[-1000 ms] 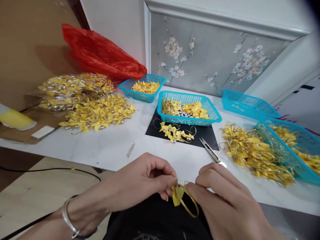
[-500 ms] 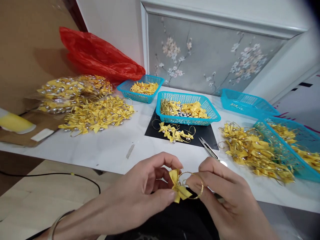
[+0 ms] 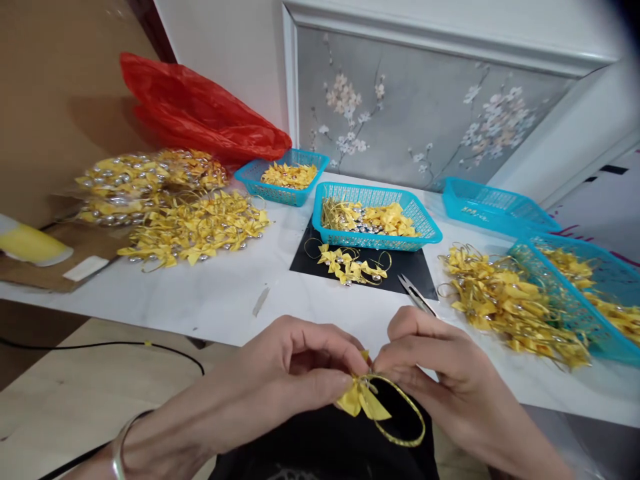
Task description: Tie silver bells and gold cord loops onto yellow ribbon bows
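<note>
My left hand [image 3: 285,377] pinches a yellow ribbon bow [image 3: 361,400] between thumb and forefinger, low in front of the table. From the bow hangs a gold cord loop [image 3: 419,430], open towards the lower right. Closed at the bow's upper edge, my right hand [image 3: 445,377] pinches the cord where it meets the bow; its fingertips hide the exact spot. The two hands nearly touch. Beyond them, small scissors [image 3: 416,293] lie partly behind my right hand, beside several finished-looking bows [image 3: 353,265] on a black mat [image 3: 310,261].
A blue basket [image 3: 379,241] holds bows, cords and silver beads. Further blue baskets stand behind left [image 3: 281,195] and at right [image 3: 565,303]. Piles of beaded bows lie left [image 3: 200,230] and right [image 3: 505,300]. A red plastic bag [image 3: 200,113] rests at the back.
My hands have come closer together. The bow has turned downward, and the cord loop has swung from upright between my hands to hanging lower right. My right fingers have moved to the bow's top.
</note>
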`<state>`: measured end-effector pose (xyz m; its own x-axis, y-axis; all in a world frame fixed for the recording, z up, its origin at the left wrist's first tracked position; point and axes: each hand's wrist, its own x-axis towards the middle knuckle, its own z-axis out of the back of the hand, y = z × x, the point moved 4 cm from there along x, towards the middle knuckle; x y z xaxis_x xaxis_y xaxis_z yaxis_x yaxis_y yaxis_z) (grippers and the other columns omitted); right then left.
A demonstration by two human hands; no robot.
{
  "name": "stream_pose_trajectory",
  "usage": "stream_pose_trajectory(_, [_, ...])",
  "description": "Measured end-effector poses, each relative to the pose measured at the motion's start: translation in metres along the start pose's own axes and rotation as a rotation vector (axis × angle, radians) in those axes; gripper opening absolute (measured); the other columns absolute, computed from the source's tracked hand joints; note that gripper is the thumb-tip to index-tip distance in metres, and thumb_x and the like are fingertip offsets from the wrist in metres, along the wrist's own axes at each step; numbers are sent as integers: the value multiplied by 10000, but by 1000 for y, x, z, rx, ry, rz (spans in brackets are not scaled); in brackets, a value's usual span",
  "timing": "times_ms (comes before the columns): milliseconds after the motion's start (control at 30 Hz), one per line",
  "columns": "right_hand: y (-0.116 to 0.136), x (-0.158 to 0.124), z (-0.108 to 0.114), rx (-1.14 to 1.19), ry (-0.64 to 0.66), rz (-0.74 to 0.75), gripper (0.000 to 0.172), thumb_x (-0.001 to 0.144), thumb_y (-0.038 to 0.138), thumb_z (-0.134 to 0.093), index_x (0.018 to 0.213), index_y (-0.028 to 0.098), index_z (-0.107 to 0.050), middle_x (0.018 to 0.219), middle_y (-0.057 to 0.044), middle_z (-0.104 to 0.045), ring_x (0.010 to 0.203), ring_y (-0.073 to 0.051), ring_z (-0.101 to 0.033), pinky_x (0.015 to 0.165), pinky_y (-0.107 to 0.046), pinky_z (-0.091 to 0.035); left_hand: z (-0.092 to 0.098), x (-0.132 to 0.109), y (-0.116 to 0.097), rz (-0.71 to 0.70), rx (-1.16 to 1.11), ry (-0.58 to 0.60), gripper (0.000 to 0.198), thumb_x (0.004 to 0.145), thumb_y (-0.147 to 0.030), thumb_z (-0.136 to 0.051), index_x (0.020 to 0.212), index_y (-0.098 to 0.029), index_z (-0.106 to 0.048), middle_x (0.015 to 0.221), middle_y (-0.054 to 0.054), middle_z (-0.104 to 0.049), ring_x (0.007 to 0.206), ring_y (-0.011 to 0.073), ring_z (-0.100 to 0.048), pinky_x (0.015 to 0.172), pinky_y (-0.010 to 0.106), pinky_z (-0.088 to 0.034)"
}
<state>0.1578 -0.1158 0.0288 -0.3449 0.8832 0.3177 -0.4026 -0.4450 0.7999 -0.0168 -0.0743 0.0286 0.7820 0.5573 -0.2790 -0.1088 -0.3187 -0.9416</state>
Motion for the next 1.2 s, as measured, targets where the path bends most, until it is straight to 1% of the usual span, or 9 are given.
stream_pose_trajectory(133, [2, 0, 1, -32, -5, 45, 157, 957, 155, -558, 919, 251, -676, 782, 11, -494, 701, -100, -523, 579, -199, -423, -1, -3, -2, -69, 41, -34, 116, 883, -144, -605, 890, -201, -706, 905, -16, -619, 805, 117, -539, 737, 221, -414])
stream_pose_trajectory(267, [10, -1, 2, -142, -39, 65, 181, 947, 99, -538, 922, 230, -660, 771, 11, -483, 662, -91, -512, 539, -194, -402, -1, -5, -5, -126, 165, -90, 163, 900, -129, -576, 890, -213, -715, 989, -11, -619, 822, 114, -560, 736, 217, -423])
stream_pose_trajectory(367, [18, -3, 4, -198, -73, 87, 198, 926, 58, -528, 885, 209, -650, 757, 10, -487, 641, -88, -516, 526, -195, -396, -1, -6, -5, -136, 184, -94, 156, 898, -128, -569, 895, -205, -705, 996, 5, -622, 841, 130, -569, 739, 230, -433])
stream_pose_trajectory(467, [24, -5, 5, -236, -111, 104, 224, 917, 39, -508, 864, 202, -653, 731, 6, -486, 613, -95, -507, 504, -202, -394, 0, -8, -4, -152, 180, -124, 139, 898, -129, -573, 892, -205, -690, 1002, 11, -621, 855, 137, -574, 745, 231, -437])
stream_pose_trajectory(633, [25, -11, 2, -313, -175, 122, 205, 906, 34, -523, 876, 196, -645, 720, -10, -495, 634, -128, -507, 528, -244, -407, 4, -9, -1, -150, 194, -153, 91, 907, -170, -606, 865, -217, -672, 1029, 5, -606, 901, 139, -573, 775, 221, -437])
stream_pose_trajectory(767, [22, -13, -1, -348, -156, 125, 204, 902, 18, -516, 889, 187, -628, 724, -11, -493, 646, -133, -493, 549, -265, -393, 4, -7, -1, -149, 197, -152, 55, 922, -207, -606, 882, -215, -645, 985, 0, -597, 862, 132, -554, 762, 224, -428])
stream_pose_trajectory(900, [22, -11, 0, -346, -156, 115, 208, 906, 14, -504, 889, 184, -624, 735, -10, -494, 649, -132, -485, 560, -272, -388, 3, -5, 0, -133, 186, -132, 72, 925, -163, -580, 899, -210, -628, 936, -5, -591, 832, 132, -528, 739, 232, -417])
stream_pose_trajectory(1033, [24, -13, 0, -362, -155, 132, 202, 900, 14, -507, 861, 180, -614, 722, -8, -489, 634, -133, -468, 558, -280, -382, 2, -4, 1, -133, 181, -124, 79, 925, -152, -573, 903, -204, -627, 949, -3, -587, 835, 131, -527, 737, 234, -414])
stream_pose_trajectory(1200, [22, -11, -2, -370, -142, 111, 191, 905, 24, -521, 861, 180, -623, 727, -11, -487, 643, -136, -466, 559, -280, -385, 3, -5, 0, -144, 174, -131, 48, 935, -204, -583, 913, -208, -625, 956, -2, -584, 845, 134, -526, 742, 236, -412])
